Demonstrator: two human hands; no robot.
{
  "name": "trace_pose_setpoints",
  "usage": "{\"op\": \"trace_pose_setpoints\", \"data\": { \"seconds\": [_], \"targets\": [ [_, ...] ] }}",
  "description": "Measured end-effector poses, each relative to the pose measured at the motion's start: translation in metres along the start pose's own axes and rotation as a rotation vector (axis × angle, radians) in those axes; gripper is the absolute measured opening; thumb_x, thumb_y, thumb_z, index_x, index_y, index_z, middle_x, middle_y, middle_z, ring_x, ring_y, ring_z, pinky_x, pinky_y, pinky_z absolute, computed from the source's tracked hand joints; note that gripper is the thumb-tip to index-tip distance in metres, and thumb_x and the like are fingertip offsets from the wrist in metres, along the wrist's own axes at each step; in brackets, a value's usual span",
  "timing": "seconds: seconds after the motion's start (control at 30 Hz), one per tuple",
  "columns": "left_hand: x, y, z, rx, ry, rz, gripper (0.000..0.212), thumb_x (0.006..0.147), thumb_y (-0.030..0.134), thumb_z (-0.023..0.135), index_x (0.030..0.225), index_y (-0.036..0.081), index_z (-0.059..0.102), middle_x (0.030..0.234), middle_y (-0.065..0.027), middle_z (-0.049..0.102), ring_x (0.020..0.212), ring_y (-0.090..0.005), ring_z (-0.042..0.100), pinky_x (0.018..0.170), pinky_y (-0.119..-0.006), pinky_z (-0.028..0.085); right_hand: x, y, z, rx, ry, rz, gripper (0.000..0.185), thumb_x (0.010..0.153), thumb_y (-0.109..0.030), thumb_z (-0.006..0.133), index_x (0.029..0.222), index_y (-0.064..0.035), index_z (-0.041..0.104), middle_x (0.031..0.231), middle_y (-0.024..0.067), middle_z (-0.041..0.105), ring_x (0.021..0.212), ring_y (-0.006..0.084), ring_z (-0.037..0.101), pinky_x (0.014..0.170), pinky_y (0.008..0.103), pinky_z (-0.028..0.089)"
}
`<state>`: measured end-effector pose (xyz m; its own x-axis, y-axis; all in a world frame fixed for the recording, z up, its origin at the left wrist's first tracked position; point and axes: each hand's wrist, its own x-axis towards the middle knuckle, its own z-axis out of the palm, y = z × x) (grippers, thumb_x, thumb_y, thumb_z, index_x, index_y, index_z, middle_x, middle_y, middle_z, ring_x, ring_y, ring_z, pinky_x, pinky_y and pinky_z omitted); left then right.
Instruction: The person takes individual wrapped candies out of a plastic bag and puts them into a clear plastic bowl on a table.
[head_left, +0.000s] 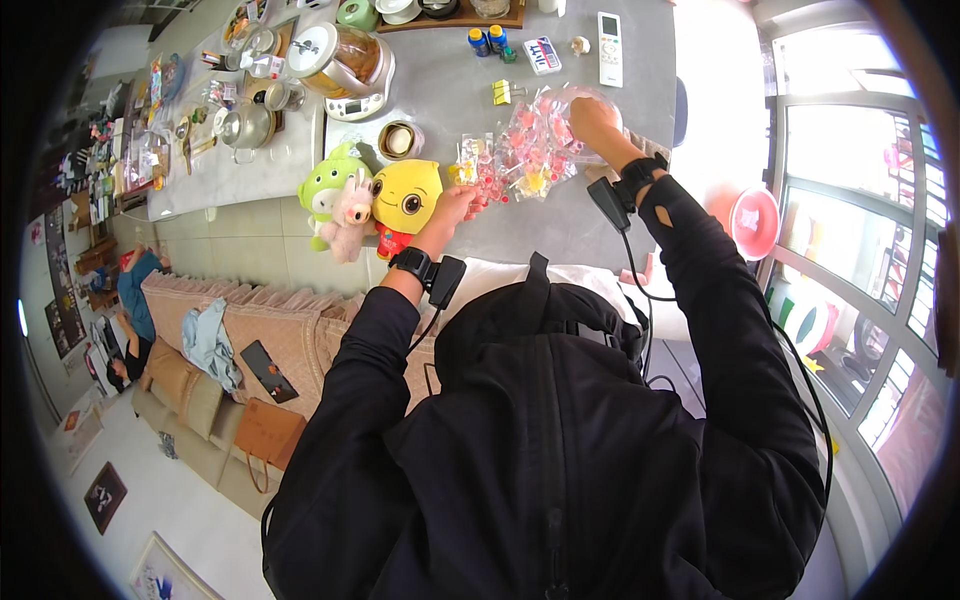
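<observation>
A heap of small clear packets with pink, red and yellow pieces (525, 146) lies on the grey table. My right hand (594, 126) reaches into a round clear container (611, 112) at the heap's far right; its fingertips are hidden, so its grip cannot be told. My left hand (456, 208) is at the heap's left edge, fingers bent beside small red pieces (491, 184); whether it holds one is unclear. Just left of that hand stands a yellow plush toy with big eyes (407, 196), beside a pink plush toy (350, 214) and a green plush toy (330, 178).
A yellow binder clip (504, 92), blue bottles with yellow caps (487, 41), a small white box (542, 55) and a white remote control (610, 49) lie beyond the heap. A glass electric kettle (345, 64) and a round container (400, 141) stand to the left.
</observation>
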<state>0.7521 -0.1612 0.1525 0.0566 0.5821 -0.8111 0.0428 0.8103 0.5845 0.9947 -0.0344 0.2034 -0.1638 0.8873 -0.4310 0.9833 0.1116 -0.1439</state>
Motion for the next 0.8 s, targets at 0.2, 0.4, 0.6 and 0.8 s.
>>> {"op": "trace_pose_setpoints", "data": {
  "seconds": [0.2, 0.4, 0.6, 0.8],
  "targets": [
    [0.011, -0.003, 0.007, 0.001, -0.007, -0.067, 0.019, 0.08, 0.023, 0.046, 0.088, 0.008, 0.054, 0.073, 0.0003, 0.056, 0.062, -0.0073, 0.053, 0.053, -0.02, 0.042, 0.023, 0.032, 0.047, 0.153, 0.027, 0.024, 0.017, 0.067, -0.01, 0.048, 0.075, 0.0007, 0.059, 0.083, 0.0196, 0.056, 0.079, 0.0317, 0.055, 0.067, 0.0379, 0.044],
    [0.024, -0.003, 0.01, 0.059, -0.037, -0.063, 0.018, 0.08, 0.022, 0.045, 0.086, 0.007, 0.053, 0.071, -0.0001, 0.056, 0.06, -0.0079, 0.053, 0.051, -0.02, 0.041, 0.012, 0.025, 0.036, 0.106, 0.026, 0.04, 0.017, 0.067, -0.011, 0.05, 0.077, 0.0002, 0.059, 0.082, 0.0186, 0.057, 0.079, 0.0315, 0.055, 0.067, 0.0371, 0.045],
    [0.045, -0.006, 0.007, 0.154, 0.051, 0.003, 0.017, 0.077, 0.015, 0.048, 0.09, 0.005, 0.049, 0.073, -0.0016, 0.055, 0.059, -0.0097, 0.052, 0.054, -0.02, 0.043, 0.006, 0.021, 0.02, 0.011, -0.026, 0.006, 0.019, 0.071, -0.011, 0.047, 0.085, -0.0025, 0.057, 0.086, 0.0173, 0.057, 0.082, 0.0298, 0.055, 0.069, 0.0356, 0.044],
    [0.079, -0.026, 0.008, 0.829, 0.357, 0.287, 0.057, 0.064, 0.016, 0.059, 0.111, 0.0, 0.031, 0.113, -0.0224, 0.023, 0.087, -0.0344, 0.047, 0.074, -0.035, 0.041, -0.04, 0.024, -0.012, 0.428, 0.209, -0.191, 0.03, 0.077, -0.016, 0.043, 0.106, -0.0087, 0.046, 0.093, 0.0141, 0.055, 0.085, 0.0289, 0.053, 0.072, 0.0341, 0.042]
  ]
}}
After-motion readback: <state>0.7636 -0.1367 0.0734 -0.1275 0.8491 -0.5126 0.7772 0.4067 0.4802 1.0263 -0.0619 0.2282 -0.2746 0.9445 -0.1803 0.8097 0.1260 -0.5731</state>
